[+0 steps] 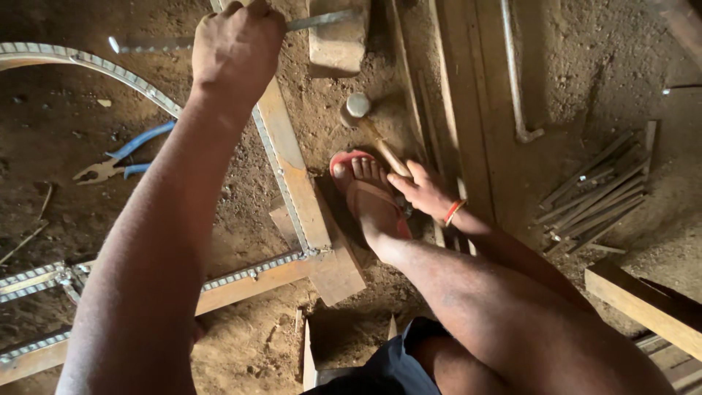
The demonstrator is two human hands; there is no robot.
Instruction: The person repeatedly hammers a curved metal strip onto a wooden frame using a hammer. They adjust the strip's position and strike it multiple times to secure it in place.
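The left hand is closed in a fist round a thin metal rod near the top edge of the floor, holding it level just above a wooden frame lined with a studded metal strip. The right hand rests low beside a foot in a red sandal, fingers loosely spread and touching the handle of a hammer, not yet gripping it. The hammer lies on the dirt with its head pointing toward a block at the top. Blue pliers sit well apart toward the left edge, and a bundle of sticks lies toward the right. The foot pins the frame's inner corner. To my eye, the risk is plain: a hammer swung this close to bare toes could land on them, and if the fist slackens, the rod could skid off the frame.
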